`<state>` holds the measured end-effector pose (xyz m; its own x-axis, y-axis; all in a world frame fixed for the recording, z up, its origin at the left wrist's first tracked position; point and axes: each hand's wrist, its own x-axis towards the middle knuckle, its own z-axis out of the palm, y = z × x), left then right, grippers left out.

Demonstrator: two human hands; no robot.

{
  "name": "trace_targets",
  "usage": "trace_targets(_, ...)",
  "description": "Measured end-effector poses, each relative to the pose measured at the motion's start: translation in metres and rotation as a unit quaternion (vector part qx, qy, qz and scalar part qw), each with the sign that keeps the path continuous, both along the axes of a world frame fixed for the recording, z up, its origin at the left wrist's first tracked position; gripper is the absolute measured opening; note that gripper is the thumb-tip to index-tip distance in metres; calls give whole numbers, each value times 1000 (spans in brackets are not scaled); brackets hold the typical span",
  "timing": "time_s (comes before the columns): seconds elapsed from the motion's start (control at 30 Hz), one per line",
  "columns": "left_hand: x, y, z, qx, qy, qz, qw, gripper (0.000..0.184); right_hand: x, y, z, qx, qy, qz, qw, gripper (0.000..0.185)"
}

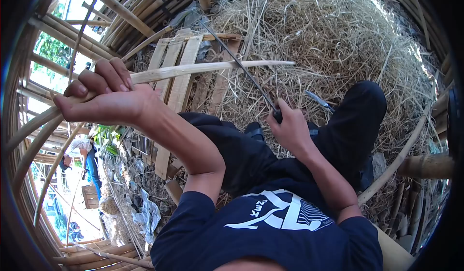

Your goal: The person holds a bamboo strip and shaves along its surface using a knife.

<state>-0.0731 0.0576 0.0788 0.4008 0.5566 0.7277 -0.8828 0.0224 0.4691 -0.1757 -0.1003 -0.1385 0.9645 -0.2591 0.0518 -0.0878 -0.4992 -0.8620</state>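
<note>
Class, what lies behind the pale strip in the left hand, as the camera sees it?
Behind the pale strip in the left hand, wooden slats and a heap of shavings show. What the strip itself covers cannot be seen.

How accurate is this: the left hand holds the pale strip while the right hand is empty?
Not quite: the right hand isn't empty; the head view shows it holding a long blade. The left hand does hold the pale strip.

An open bamboo wall point(116, 8) stands beyond and left of the left hand point(101, 90), bright daylight point(79, 0) and green foliage point(46, 53) showing through it. Straw-like shavings point(328, 34) lie heaped beyond the right hand point(292, 126); wooden slats point(181, 85) lie between the two hands.
</note>
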Motion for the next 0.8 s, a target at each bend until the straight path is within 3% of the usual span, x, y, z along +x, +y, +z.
trace_targets(0.13,-13,-12,1,16,-18,-5,1000,45,34,10,37,-51,-31,11,998,23)
trace_targets(0.3,0,2,2,21,-31,-23,999,45,36,-11,-7,-55,-54,19,997,24)
trace_targets(0.37,5,5,-1,22,-16,5,1000,45,24,-22,-36,-20,98,-53,994,25)
trace_targets(0.5,5,-1,0,16,-36,-26,999,44,22,-25,-35,22,91,-76,993,24)
trace_targets(0.73,15,1,3,36,-52,-3,998,44,32,9,50,39,-64,28,997,20)
trace_targets(0.8,16,4,4,58,-74,-45,995,44,30,17,57,16,-154,66,986,17)
